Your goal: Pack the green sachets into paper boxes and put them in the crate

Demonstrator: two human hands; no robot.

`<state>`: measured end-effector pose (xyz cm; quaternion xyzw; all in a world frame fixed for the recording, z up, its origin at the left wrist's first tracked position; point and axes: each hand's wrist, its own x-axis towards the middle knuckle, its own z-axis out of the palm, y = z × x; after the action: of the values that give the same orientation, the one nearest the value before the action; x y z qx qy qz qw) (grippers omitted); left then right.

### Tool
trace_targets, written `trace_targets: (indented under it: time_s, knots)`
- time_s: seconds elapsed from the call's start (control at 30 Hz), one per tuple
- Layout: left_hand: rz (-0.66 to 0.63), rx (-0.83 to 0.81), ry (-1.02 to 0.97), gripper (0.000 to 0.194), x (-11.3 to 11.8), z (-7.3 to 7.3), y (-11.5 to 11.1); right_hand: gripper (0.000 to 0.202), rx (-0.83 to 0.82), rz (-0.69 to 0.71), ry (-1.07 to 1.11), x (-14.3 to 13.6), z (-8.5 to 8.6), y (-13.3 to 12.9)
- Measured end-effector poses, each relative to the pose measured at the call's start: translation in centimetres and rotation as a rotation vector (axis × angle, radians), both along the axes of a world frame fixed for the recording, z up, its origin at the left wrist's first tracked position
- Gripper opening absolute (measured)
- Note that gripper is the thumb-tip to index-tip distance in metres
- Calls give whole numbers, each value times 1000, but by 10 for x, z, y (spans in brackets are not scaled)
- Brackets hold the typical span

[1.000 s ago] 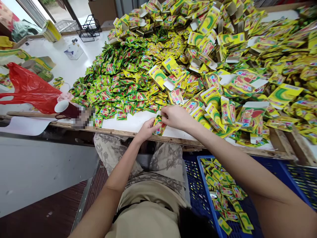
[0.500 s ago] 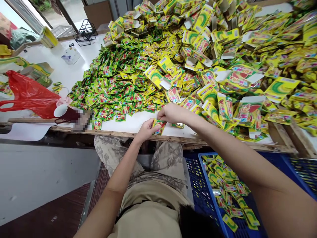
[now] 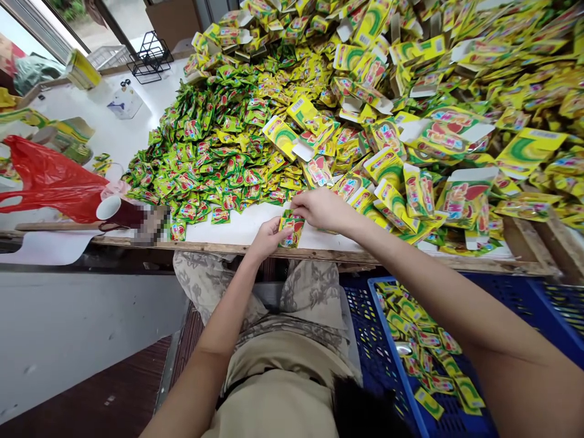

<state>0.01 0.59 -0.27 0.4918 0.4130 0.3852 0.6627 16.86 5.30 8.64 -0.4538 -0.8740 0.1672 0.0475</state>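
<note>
My left hand (image 3: 267, 239) grips a small yellow-green box (image 3: 292, 234) above the table's front edge, thumb across its front. My right hand (image 3: 314, 208) is at the top of that box with its fingers pinched together; a small green packet seems to be between them, partly hidden. Beyond my hands lies a heap of small green packets (image 3: 219, 152). To the right, open yellow boxes (image 3: 387, 198) with white flaps lie on a pile of yellow packets.
A dark red cup (image 3: 121, 213) and a red plastic bag (image 3: 55, 179) stand left. A black wire rack (image 3: 150, 58) is farther back. Below right, a blue crate (image 3: 401, 365) holds filled-looking boxes. The wooden table edge (image 3: 219, 246) runs before my lap.
The box in my left hand is now more upright, its front more visible. My right hand has moved slightly to the box's top. The view has shifted a little.
</note>
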Motion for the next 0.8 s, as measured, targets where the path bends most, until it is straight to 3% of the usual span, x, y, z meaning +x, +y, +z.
trace_targets:
  time_s: [0.17,0.33,0.5,0.8]
  knots:
    - [7,6,13,45,0,0,1,25,-128,115,-13,-2,-2,9]
    - [22,3,35,44,1,-1,2,26,-229,63,5,-2,0,9]
    - [36,3,35,48,2,-6,3,27,-375,24,167,6,-4,1]
    - [38,-1,67,49,1,-8,5,14,-294,-150,475,14,-13,-5]
